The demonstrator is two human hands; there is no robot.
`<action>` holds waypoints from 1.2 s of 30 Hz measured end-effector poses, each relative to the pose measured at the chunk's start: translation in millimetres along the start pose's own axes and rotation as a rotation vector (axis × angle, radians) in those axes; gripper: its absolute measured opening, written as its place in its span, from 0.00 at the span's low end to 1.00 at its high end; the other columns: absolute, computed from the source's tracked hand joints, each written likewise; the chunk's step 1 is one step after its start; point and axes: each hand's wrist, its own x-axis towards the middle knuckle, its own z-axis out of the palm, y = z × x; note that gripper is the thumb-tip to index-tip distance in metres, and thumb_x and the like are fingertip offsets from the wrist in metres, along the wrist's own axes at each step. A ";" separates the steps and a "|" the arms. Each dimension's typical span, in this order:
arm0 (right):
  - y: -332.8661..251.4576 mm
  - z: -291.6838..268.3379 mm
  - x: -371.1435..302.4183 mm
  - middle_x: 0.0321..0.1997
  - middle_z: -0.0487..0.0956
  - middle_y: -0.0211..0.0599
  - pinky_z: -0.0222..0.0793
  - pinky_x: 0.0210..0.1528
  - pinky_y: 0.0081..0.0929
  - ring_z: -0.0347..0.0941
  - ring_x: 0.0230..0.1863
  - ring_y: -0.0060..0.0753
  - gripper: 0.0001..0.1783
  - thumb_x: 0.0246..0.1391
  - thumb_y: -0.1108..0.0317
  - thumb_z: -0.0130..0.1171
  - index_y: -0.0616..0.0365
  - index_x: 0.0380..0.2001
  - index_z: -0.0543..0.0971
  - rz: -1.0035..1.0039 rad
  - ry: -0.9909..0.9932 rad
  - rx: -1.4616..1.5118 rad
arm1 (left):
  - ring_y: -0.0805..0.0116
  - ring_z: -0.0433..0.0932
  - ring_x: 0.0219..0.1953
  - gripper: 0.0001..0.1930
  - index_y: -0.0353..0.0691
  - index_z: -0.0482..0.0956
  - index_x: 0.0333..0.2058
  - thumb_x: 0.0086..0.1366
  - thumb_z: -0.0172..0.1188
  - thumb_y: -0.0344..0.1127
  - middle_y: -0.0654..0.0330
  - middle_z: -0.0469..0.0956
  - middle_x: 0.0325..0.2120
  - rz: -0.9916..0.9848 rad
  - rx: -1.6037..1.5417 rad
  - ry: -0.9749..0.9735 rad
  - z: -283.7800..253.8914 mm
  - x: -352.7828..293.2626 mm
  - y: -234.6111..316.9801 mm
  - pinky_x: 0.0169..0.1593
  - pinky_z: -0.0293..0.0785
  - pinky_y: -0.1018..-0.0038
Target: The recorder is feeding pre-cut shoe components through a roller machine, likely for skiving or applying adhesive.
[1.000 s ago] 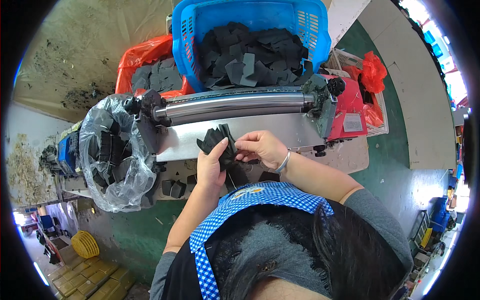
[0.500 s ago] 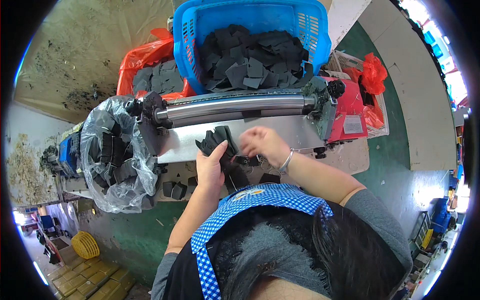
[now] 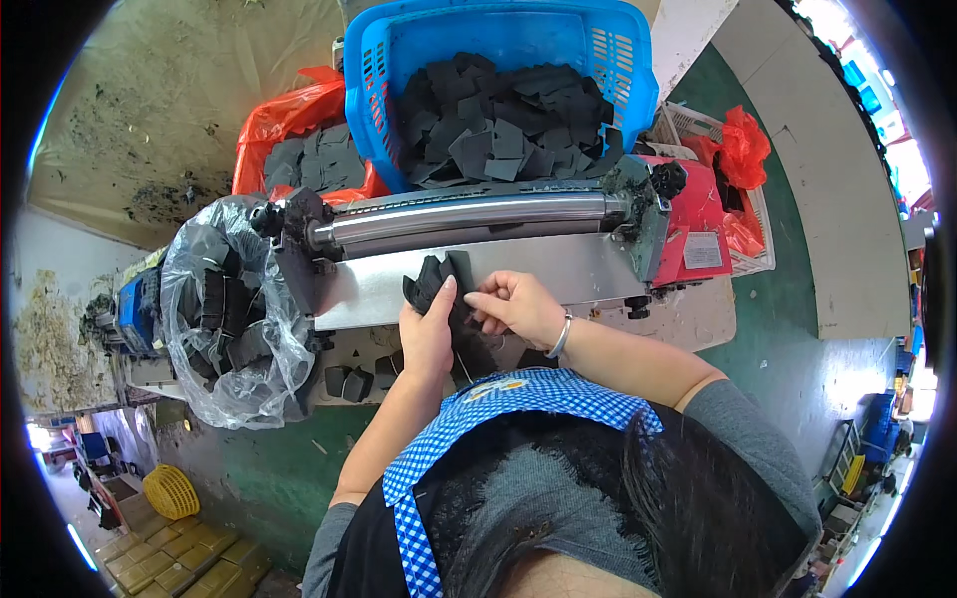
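Observation:
My left hand (image 3: 427, 337) is closed around a fanned bundle of thin black pieces (image 3: 429, 283), thumb on top, over the front edge of a machine's metal plate (image 3: 578, 267). At the bundle's right side, one flat dark piece (image 3: 461, 269) stands apart from the others. My right hand (image 3: 518, 309) pinches at that piece's edge, its fingertips curled together. Beyond the plate lies the machine's shiny steel roller (image 3: 474, 215). Black material also hangs beneath my hands, partly hidden by them.
Behind the roller stands a blue basket (image 3: 361, 100) heaped with black pieces. Left of it is a red bag (image 3: 261, 135) of similar pieces. A clear plastic bag (image 3: 289, 349) of dark pieces hangs at the machine's left end. Its right end has a red housing (image 3: 688, 224).
My right hand has come from above the plate back to the bundle and closed at its edge. The dark piece seen at the roller is gone from the plate.

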 end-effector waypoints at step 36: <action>4.5 -41.1 23.7 0.20 0.76 0.36 0.72 0.23 0.21 0.75 0.20 0.26 0.11 0.58 0.64 0.52 0.61 0.28 0.71 0.182 0.389 0.307 | 0.68 0.78 0.33 0.11 0.30 0.75 0.40 0.56 0.59 0.23 0.57 0.78 0.33 -0.029 -0.072 -0.060 -4.3 -1.0 19.4 0.37 0.76 0.74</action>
